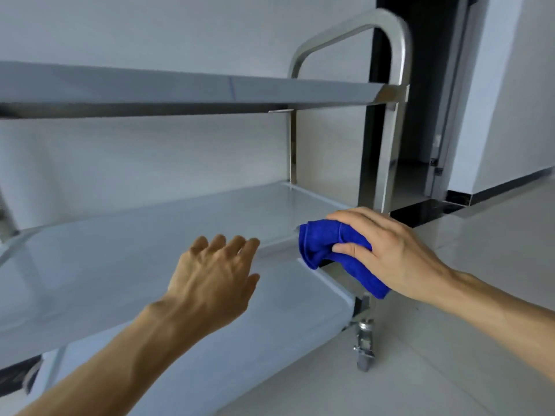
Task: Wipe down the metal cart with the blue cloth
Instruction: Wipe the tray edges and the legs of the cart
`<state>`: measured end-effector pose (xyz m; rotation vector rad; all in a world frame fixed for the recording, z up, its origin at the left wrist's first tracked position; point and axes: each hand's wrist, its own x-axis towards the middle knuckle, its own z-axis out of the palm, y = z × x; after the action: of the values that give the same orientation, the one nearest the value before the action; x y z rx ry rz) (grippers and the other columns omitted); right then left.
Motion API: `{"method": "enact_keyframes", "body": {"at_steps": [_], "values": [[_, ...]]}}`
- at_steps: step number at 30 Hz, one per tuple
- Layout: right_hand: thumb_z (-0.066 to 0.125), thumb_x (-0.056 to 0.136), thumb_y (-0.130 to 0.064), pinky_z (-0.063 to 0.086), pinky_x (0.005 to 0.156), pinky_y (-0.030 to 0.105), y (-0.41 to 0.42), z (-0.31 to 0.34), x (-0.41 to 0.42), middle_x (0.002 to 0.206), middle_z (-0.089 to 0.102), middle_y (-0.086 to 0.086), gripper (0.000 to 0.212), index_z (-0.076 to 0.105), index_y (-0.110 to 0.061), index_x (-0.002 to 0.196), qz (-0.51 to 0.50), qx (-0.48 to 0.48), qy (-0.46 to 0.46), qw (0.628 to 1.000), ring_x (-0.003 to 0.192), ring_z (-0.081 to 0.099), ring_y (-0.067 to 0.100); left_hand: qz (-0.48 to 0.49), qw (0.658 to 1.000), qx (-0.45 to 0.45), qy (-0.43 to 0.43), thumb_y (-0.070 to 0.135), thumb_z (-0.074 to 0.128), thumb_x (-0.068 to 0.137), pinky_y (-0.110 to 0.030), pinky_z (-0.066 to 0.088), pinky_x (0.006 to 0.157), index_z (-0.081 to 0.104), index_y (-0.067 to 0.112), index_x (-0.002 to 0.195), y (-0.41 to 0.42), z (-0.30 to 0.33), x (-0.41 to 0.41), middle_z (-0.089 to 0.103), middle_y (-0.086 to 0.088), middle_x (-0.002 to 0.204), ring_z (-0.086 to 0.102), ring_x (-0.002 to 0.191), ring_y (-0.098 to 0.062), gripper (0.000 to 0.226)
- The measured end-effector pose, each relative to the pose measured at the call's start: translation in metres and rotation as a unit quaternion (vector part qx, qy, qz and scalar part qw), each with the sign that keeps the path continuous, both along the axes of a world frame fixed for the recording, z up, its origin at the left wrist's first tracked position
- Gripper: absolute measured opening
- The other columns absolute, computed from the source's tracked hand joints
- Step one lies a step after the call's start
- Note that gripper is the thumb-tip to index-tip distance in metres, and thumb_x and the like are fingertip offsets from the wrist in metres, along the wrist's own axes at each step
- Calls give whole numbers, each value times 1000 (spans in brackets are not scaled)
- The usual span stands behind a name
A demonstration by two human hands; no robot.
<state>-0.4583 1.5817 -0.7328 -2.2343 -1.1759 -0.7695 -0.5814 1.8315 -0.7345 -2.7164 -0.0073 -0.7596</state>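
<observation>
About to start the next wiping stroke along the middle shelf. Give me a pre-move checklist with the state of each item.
1. Blue cloth gripped by the right hand: ok.
2. Cloth at the right front corner of the middle shelf: ok.
3. Left hand open and holding nothing: ok.
4. Left hand out of the cloth's path: not ok, it hovers over the shelf's front edge.
5. Caster brake locked: cannot tell.

Walls: I see plain white wall.
Floor: pale glossy tiles.
Doorway: dark opening, black threshold.
</observation>
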Motion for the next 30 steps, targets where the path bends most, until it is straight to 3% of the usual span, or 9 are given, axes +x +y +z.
{"method": "enact_keyframes", "body": {"at_steps": [4,6,9,12,18,22,24,27,30], "values": [[59,94,-40,49,94,39,-45,12,22,124,56,-22,38,53,-36,131,-49,36,60,996,111,56,9,25,999,34,10,40,79,73,-37,51,64,75,16,92,-11,-2,17,69,1,81,68,73,-27,31],[61,94,-39,47,91,33,-61,19,37,122,56,-22,37,53,-37,130,-64,85,88,990,108,56,8,33,999,28,-13,38,73,78,-38,49,61,74,14,83,-15,-4,20,67,-1,75,66,67,-29,24],[62,96,-35,45,80,25,-75,32,64,114,60,-17,34,54,-35,129,-71,196,143,968,99,58,7,43,998,30,-23,45,48,83,-36,46,60,75,16,86,-17,-4,18,67,2,76,65,68,-28,39],[59,97,-37,42,69,13,-82,44,88,100,60,-29,26,53,-41,122,-51,315,193,928,91,58,-12,55,998,5,-26,47,38,83,-36,43,58,75,19,92,-19,-2,11,67,6,77,64,68,-27,48],[56,98,-45,50,71,25,-89,65,121,92,62,-19,8,55,-42,106,6,493,294,819,71,59,-12,114,993,-19,-11,45,39,83,-40,41,60,75,20,96,-32,3,-9,66,6,78,63,68,-30,46],[57,96,-50,55,75,36,-88,70,131,81,67,-24,5,58,-51,91,65,435,396,806,84,65,9,185,982,-6,23,45,42,82,-41,41,59,76,20,97,-42,14,-38,69,5,79,65,68,-30,44],[58,96,-50,57,75,36,-84,69,123,86,71,-20,8,63,-47,90,110,381,456,797,89,68,15,249,966,-22,61,44,56,84,-42,44,64,76,21,102,-53,23,-52,72,7,87,67,76,-30,35],[58,96,-50,57,91,48,-79,63,105,110,73,1,18,66,-35,100,168,326,522,770,106,68,30,316,937,-106,110,52,55,91,-39,42,89,59,34,126,-73,35,-65,64,18,122,59,113,-18,39],[56,98,-46,61,74,41,-79,61,84,101,75,8,24,63,-25,107,232,297,542,751,90,73,29,275,927,-254,20,47,57,93,-35,46,91,58,34,121,-100,48,-77,62,16,123,61,111,-15,31]]}}
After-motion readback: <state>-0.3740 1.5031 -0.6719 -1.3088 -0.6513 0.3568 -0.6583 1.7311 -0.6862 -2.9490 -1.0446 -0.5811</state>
